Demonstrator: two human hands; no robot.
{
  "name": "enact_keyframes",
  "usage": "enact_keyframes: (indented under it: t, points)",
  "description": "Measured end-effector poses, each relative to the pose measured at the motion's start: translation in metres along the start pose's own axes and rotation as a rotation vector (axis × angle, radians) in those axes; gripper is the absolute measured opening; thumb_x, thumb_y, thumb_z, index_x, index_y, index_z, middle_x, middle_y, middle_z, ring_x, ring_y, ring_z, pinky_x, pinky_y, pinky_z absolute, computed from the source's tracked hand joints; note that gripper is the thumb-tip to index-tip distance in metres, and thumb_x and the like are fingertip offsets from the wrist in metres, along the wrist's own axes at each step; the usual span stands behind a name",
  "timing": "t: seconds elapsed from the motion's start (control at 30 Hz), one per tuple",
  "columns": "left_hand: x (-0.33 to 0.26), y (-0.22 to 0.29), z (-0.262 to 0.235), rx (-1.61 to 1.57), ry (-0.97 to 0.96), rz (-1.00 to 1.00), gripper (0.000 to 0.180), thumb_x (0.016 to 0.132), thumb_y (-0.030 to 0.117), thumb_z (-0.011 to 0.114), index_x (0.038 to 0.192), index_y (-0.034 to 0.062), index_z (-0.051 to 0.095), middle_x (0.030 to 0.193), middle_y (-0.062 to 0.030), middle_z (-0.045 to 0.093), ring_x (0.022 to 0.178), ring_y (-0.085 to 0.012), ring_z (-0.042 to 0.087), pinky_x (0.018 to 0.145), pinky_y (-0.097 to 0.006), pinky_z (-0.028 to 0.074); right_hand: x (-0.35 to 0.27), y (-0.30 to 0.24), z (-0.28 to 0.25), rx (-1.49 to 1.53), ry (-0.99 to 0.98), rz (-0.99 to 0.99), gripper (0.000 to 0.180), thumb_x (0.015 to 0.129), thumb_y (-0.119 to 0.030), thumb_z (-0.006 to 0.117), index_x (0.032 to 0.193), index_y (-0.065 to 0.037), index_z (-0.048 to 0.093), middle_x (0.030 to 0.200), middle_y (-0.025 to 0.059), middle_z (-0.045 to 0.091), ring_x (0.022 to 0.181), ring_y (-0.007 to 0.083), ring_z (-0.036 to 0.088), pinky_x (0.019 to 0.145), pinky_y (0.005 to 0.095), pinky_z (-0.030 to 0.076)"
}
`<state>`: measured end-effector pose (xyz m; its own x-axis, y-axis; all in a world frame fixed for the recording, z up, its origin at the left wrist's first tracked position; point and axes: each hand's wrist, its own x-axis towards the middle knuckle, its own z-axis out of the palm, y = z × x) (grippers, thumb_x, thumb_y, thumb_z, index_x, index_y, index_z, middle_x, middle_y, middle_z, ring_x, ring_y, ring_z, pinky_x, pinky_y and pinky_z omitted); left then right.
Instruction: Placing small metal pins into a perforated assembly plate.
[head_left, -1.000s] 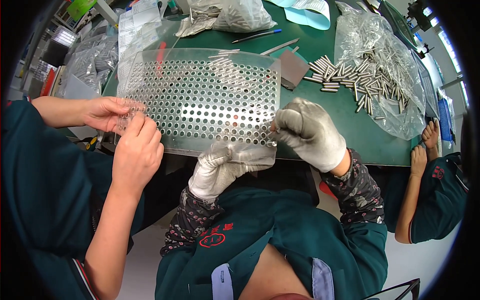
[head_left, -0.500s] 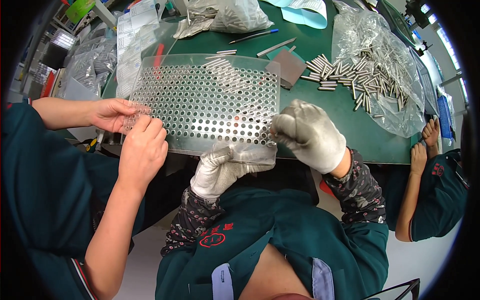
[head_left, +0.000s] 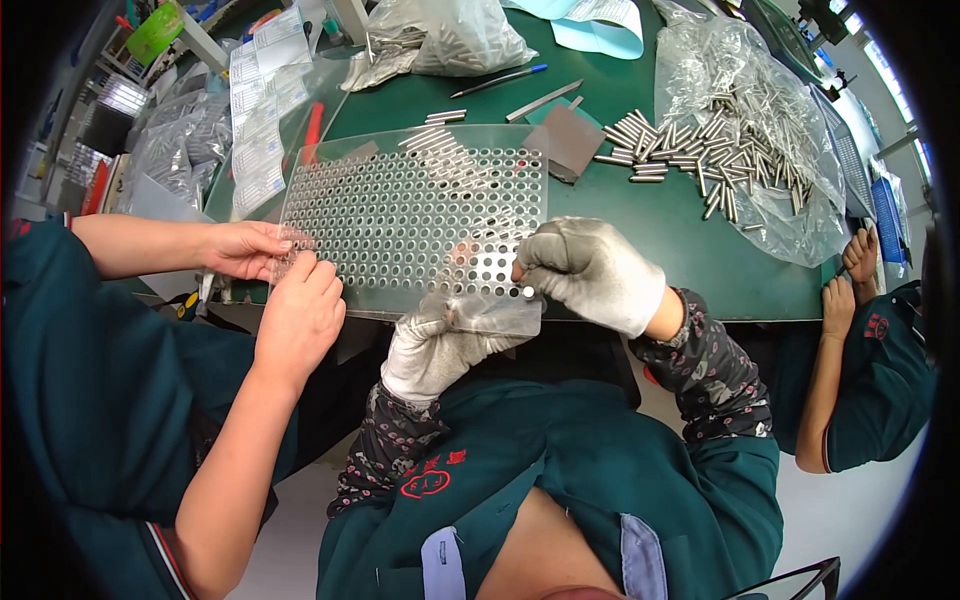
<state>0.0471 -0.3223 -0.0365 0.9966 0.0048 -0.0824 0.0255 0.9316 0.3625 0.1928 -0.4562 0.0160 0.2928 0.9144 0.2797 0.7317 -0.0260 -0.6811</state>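
Observation:
A clear plastic plate (head_left: 350, 225) with rows of round holes is held above the green table, its near edge toward me. My left hand (head_left: 435, 350), in a whitish glove, grips that near edge, the thumb on top. Also gloved, my right hand (head_left: 595, 275) has its fingertips pinched together over the holes at the near right corner; whatever they hold, if anything, is hidden. On the left, a co-worker's bare hands (head_left: 300, 305) grasp the plate's left edge. Several metal pins (head_left: 435, 145) lie beyond the plate and show through it.
A heap of metal pins (head_left: 720, 160) spills from an open clear bag (head_left: 810, 230) at the right. A dark square piece (head_left: 565, 145), a pen (head_left: 500, 80) and a filled bag (head_left: 455, 35) lie farther back. Another person's hands (head_left: 845, 280) are at the far right.
My right hand has shifted slightly left along the plate's near right corner. The plate's far edge has dipped a little, and the co-worker's hands have moved slightly right.

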Motion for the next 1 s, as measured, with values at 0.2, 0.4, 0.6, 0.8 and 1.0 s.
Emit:
enact_keyframes:
  t: [0.2,0.4,0.6,0.8,1.0]
  points:
    - [0.004,0.001,0.007,-0.019,-0.017,0.006,0.079,0.073,0.017,0.061,0.134,0.0127,0.012,0.127,-0.0245,0.032,0.117,-0.0429,0.033,0.095,-0.055,0.029,-0.005,-0.004,0.0,0.347,0.1,0.182,0.009,0.08,-0.009,0.055,0.084,-0.002,0.057,0.074,0.0038,0.057,0.068,0.0154,0.052,0.063,0.0268,0.043]
    - [0.004,0.0,0.006,0.007,-0.012,0.025,0.071,0.075,0.017,0.054,0.135,0.014,0.015,0.131,-0.0287,0.022,0.118,-0.0526,0.021,0.093,-0.061,0.026,-0.03,0.01,0.02,0.866,0.57,0.548,0.017,0.082,-0.01,0.051,0.096,-0.002,0.055,0.078,-0.0015,0.053,0.067,0.0055,0.047,0.063,0.0194,0.04]
    - [0.003,0.005,0.008,0.009,-0.045,0.009,0.073,0.073,0.017,0.058,0.134,0.0105,0.017,0.129,-0.0227,0.029,0.119,-0.0429,0.029,0.088,-0.059,0.033,-0.042,0.004,0.043,0.886,0.213,0.635,0.027,0.082,-0.013,0.047,0.105,-0.001,0.054,0.08,0.0034,0.059,0.065,0.0059,0.051,0.061,0.0194,0.043]
    - [0.002,0.002,0.004,-0.039,-0.006,0.028,0.07,0.073,0.019,0.059,0.133,0.0148,0.022,0.129,-0.0204,0.03,0.115,-0.0415,0.034,0.08,-0.057,0.039,-0.038,0.012,0.052,0.929,0.27,0.587,0.026,0.081,-0.012,0.047,0.103,-0.001,0.056,0.078,0.0043,0.06,0.065,0.007,0.054,0.059,0.021,0.045]
    - [0.0,0.001,0.007,-0.025,0.024,0.072,0.071,0.074,0.019,0.058,0.133,0.0146,0.02,0.13,-0.02,0.028,0.115,-0.0415,0.034,0.077,-0.056,0.042,-0.034,0.0,0.045,1.048,0.261,0.644,0.025,0.08,-0.011,0.048,0.102,-0.001,0.056,0.079,0.0042,0.06,0.066,0.0082,0.054,0.058,0.0217,0.046]
